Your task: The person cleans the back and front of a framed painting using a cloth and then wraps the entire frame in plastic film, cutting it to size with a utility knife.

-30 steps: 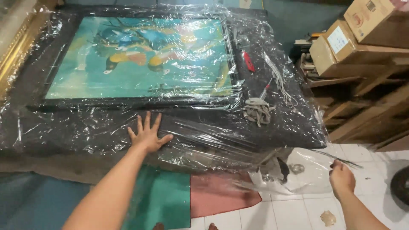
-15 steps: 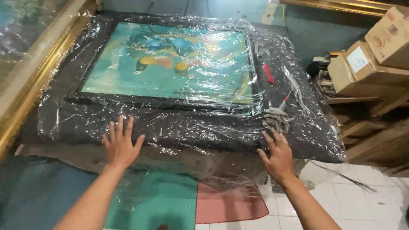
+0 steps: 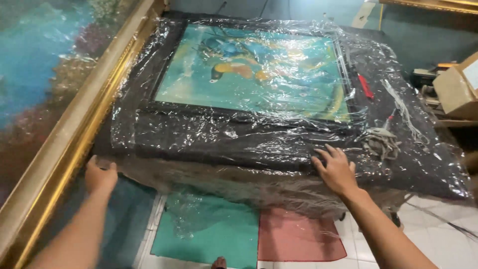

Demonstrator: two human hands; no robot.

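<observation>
A framed painting (image 3: 259,74) in turquoise with a bird lies flat on a dark-covered table (image 3: 199,134), and clear plastic wrap (image 3: 239,177) is spread over both. My right hand (image 3: 336,169) rests flat, fingers apart, on the wrap near the table's front edge. My left hand (image 3: 100,175) is at the front left corner, its fingers curled around the hanging edge of the wrap and cloth. What lies inside its fist is hidden.
A large painting in a gold frame (image 3: 74,144) leans at the left. A red tool (image 3: 366,87) and a bundle of cord (image 3: 381,142) lie under the wrap at the right. A cardboard box (image 3: 455,89) stands on wooden shelves. Teal and pink mats (image 3: 249,234) cover the floor.
My left hand slid left and down from the table top to the front left corner. My right hand stays flat on the wrap at the front edge.
</observation>
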